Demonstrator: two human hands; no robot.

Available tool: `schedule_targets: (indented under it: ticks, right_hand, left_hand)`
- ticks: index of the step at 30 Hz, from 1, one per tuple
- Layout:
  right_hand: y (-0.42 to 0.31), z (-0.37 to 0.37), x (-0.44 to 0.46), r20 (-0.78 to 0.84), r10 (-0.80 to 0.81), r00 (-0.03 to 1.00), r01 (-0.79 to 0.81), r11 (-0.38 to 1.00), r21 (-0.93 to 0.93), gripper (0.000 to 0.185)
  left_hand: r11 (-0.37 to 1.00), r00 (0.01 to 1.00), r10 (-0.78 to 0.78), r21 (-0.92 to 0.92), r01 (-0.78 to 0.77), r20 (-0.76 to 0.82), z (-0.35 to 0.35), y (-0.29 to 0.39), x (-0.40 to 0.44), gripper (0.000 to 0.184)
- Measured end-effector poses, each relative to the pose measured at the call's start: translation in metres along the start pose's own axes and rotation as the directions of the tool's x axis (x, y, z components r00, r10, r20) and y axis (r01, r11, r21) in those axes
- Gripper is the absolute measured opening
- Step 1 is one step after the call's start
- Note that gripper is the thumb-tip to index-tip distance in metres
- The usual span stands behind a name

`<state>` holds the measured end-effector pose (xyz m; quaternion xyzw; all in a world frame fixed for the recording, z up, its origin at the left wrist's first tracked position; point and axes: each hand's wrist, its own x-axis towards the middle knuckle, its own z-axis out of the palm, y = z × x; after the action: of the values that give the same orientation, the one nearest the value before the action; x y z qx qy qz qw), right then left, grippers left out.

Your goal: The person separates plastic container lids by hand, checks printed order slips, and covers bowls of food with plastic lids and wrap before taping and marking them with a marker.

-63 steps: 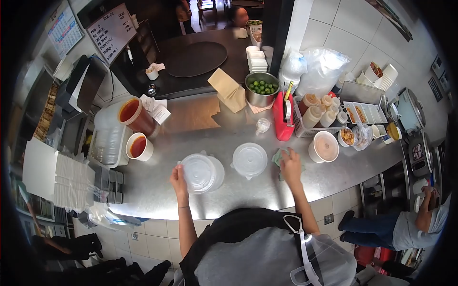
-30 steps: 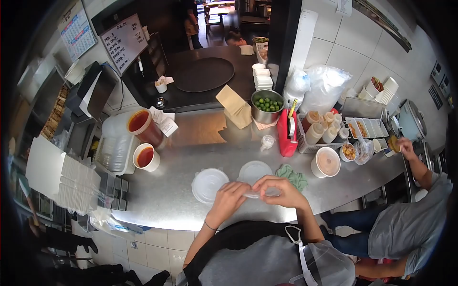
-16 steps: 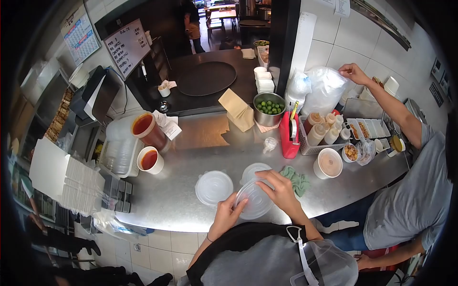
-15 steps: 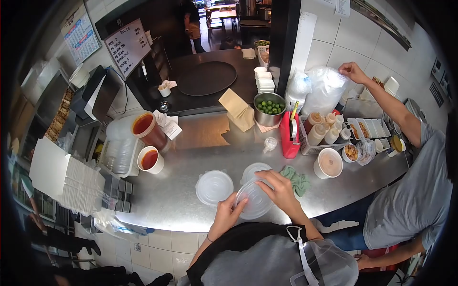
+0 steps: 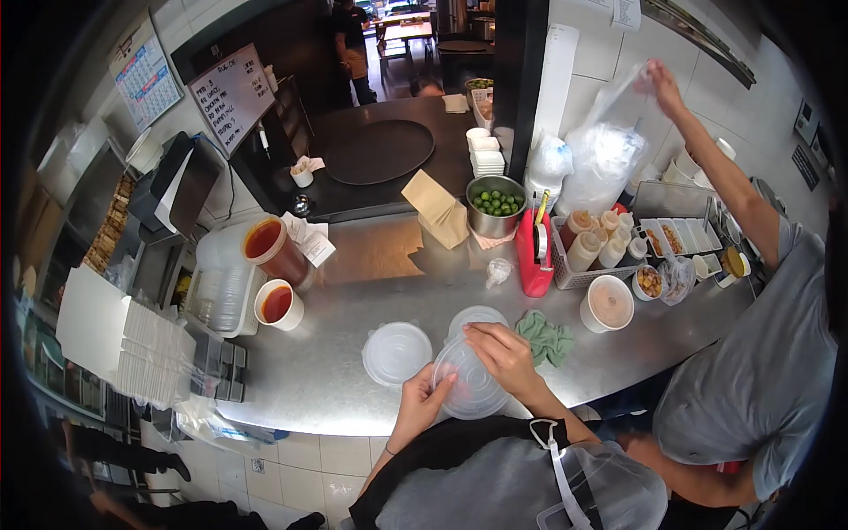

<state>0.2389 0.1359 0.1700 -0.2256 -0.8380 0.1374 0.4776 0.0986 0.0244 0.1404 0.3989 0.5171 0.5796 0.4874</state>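
Observation:
Both my hands are on a round clear plastic lid (image 5: 473, 386), tilted over the counter's front edge. My left hand (image 5: 421, 402) pinches the lid's left rim between thumb and fingers. My right hand (image 5: 505, 360) is closed at its upper right rim. Just left of it sits a round translucent tub with a lid-like ringed top (image 5: 397, 353). A second similar round piece (image 5: 477, 318) lies behind my right hand, its near part hidden. A crumpled green cloth (image 5: 545, 337) rests right of my right hand.
On the steel counter (image 5: 327, 380) stand a white cup of red sauce (image 5: 279, 303), a pot of limes (image 5: 496, 199), a red jug (image 5: 534, 256), sauce bottles (image 5: 601, 240) and a lidded tub (image 5: 608, 304). At right, a co-worker's arm (image 5: 715, 159) reaches to plastic bags (image 5: 609, 159).
The co-worker's hand has risen, pulling a clear bag upward from the pile. My right hand has shifted slightly left and down along the lid, which my hands still hold.

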Motion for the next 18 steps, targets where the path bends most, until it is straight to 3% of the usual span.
schedule_targets:
  ticks: [15,18]
  right_hand:
    - [0.0010,0.0051,-0.0036,-0.068,0.024,0.997,-0.021,0.998,0.051,0.019]
    - [-0.0016,-0.0025,-0.0014,0.027,0.238,0.971,-0.237,0.940,0.245,0.015]
  left_hand:
    - [0.999,1.000,-0.024,-0.040,0.024,-0.006,0.0027,0.0045,-0.0005,0.015]
    - [0.923,0.998,-0.029,0.382,0.048,-0.055,-0.0030,0.0020,-0.0015,0.015]
